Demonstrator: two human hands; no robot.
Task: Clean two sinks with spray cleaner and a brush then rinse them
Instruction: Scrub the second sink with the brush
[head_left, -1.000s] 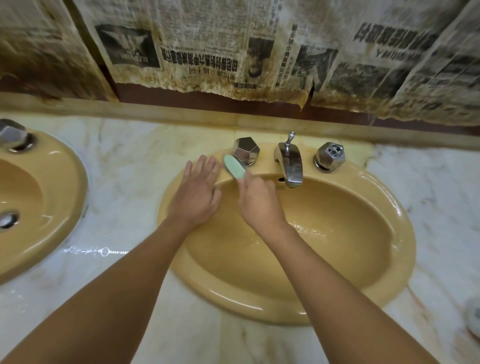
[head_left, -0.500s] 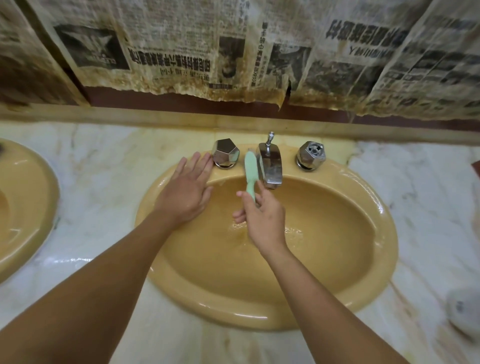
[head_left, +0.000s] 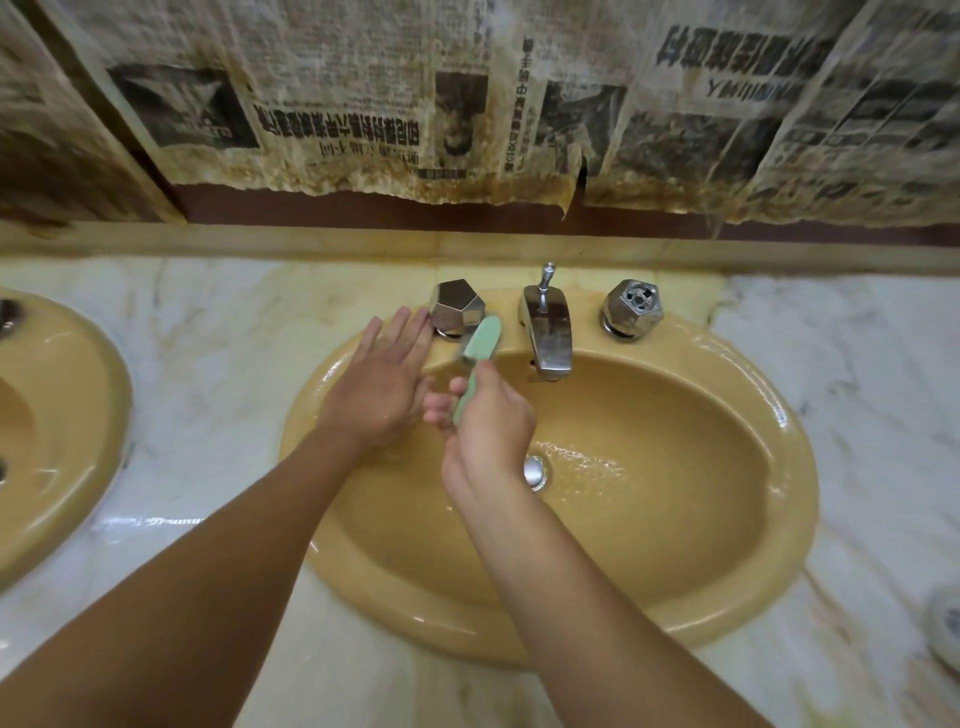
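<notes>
A yellow oval sink (head_left: 727, 545) fills the middle of the head view, wet, with a chrome drain (head_left: 536, 472) at its bottom. My right hand (head_left: 488, 431) grips the handle of a pale green brush (head_left: 480, 340), whose head lies on the back rim between the left knob (head_left: 457, 307) and the faucet (head_left: 545, 325). My left hand (head_left: 382, 387) rests flat on the sink's back left rim, fingers straight, fingertips close to the left knob. A second yellow sink (head_left: 57, 431) shows at the left edge.
A right chrome knob (head_left: 631, 307) stands beside the faucet. White marble counter (head_left: 208, 374) surrounds both sinks. A small white round object (head_left: 945, 631) lies at the right edge. Stained newspaper (head_left: 467, 93) covers the wall behind.
The brush head swung from beside the faucet leftward toward the left knob. My left hand stayed on the rim. The camera view shifted slightly left.
</notes>
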